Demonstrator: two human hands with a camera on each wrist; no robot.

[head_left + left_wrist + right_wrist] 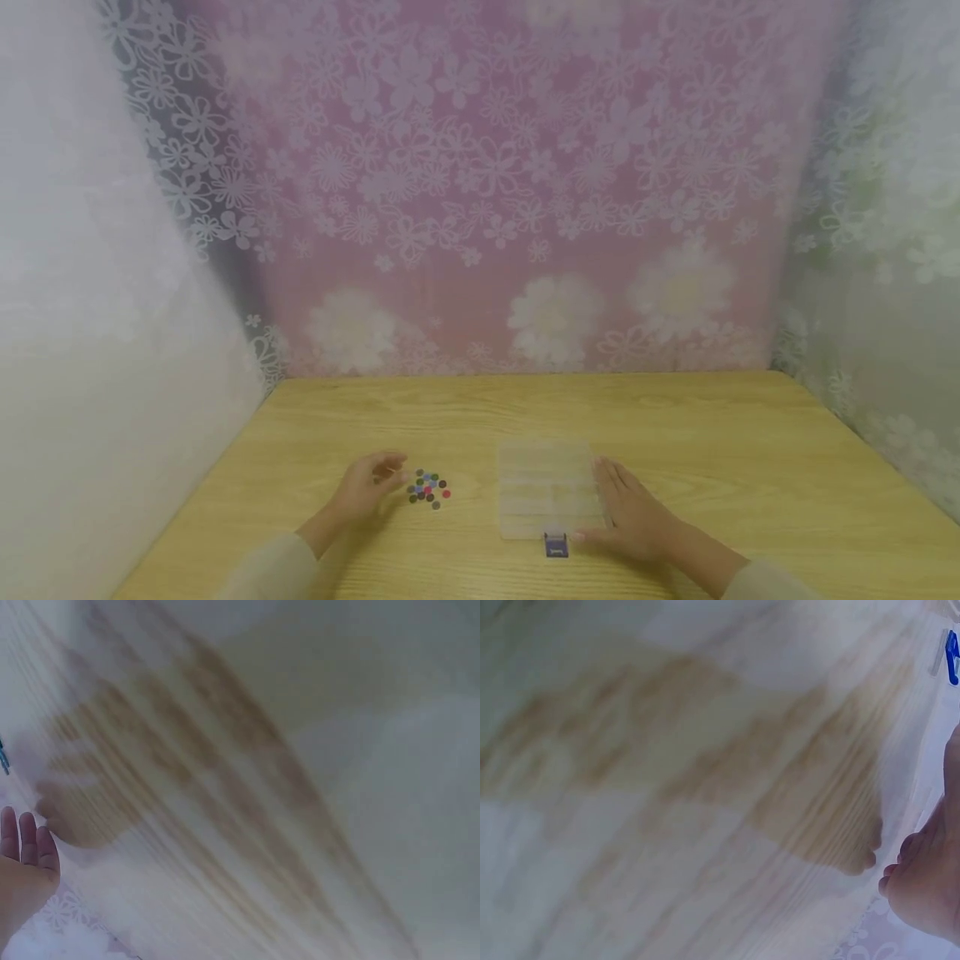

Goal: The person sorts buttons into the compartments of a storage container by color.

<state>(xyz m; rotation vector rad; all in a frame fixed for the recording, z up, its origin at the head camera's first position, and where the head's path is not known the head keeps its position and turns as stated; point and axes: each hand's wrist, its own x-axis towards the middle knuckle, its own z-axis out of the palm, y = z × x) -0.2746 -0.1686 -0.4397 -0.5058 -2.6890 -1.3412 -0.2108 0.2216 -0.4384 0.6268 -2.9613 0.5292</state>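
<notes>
A cluster of small round pieces (427, 491) in black, grey, green, blue and red lies on the table left of centre. Just left of them is my left hand (360, 492), its fingers loosely bent toward the cluster. In the left wrist view this hand (28, 859) shows only at the left edge. To the right of the pieces sits a clear, flat plastic box (547, 492) with inner dividers and a blue latch (556, 546) at its front. My right hand (637, 517) rests along the box's right side, fingers extended, thumb near the front corner.
The wood-grain table (465, 408) ends at a pink flowered curtain (480, 208) at the back. Pale hangings (112, 333) enclose it on the left and right. Both wrist views mostly show the glossy wood surface with reflections.
</notes>
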